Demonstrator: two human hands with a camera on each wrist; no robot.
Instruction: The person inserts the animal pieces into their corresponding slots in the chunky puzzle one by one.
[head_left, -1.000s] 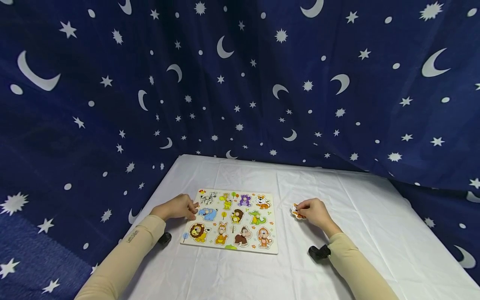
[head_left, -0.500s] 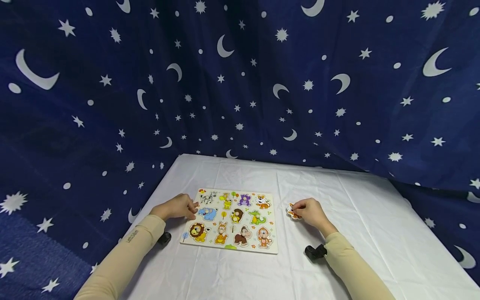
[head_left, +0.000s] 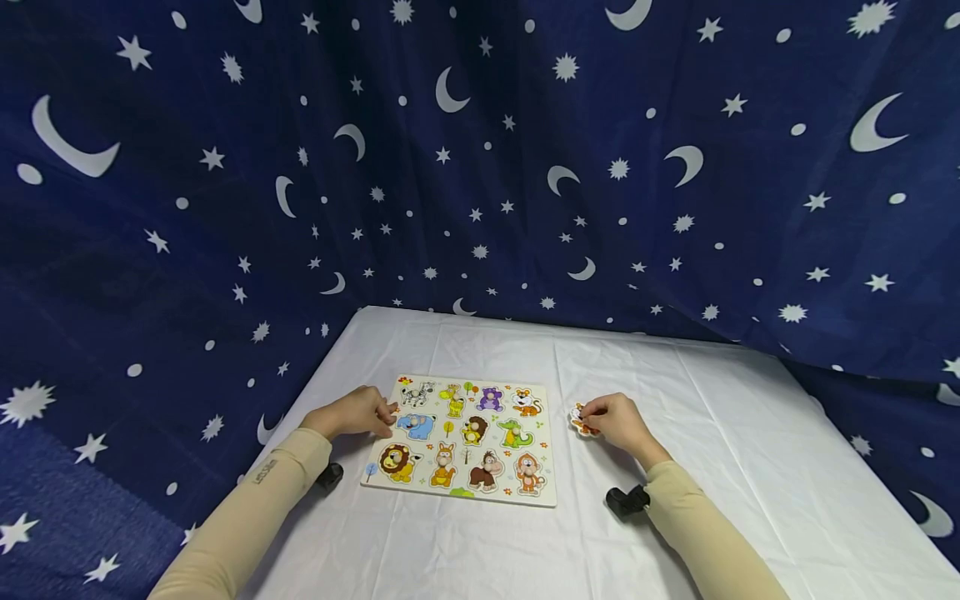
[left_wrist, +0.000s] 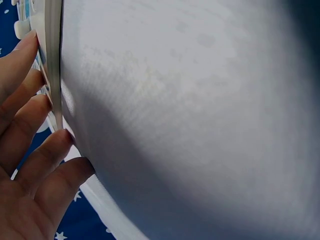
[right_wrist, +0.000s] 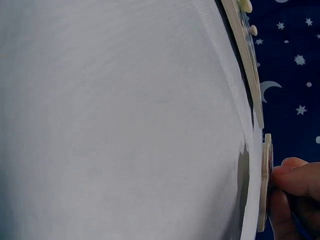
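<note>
A wooden puzzle board (head_left: 463, 479) with colourful animal pictures lies on the white-covered table in the head view. At its left edge, my left hand (head_left: 356, 412) touches the board with fingers slightly bent; the left wrist view shows fingertips (left_wrist: 44, 101) along the board's side. To the right of the board, my right hand (head_left: 618, 423) pinches an orange-and-white animal puzzle piece (head_left: 577, 421) between thumb and fingers. Seen edge-on in the right wrist view, the piece (right_wrist: 265, 185) sits just above the cloth, apart from the board (right_wrist: 245, 65). The fingers hide part of its face.
The board's tiger spot (head_left: 527, 403) is at its upper right corner, and round knobs (right_wrist: 252, 30) stand up from several other animals. A white cloth (head_left: 472, 550) covers the table. Dark blue curtains (head_left: 495, 175) with moons and stars hang behind and at the sides.
My right hand has moved a little to the left with the puzzle piece, closer to the board. The left hand and the board have stayed in place.
</note>
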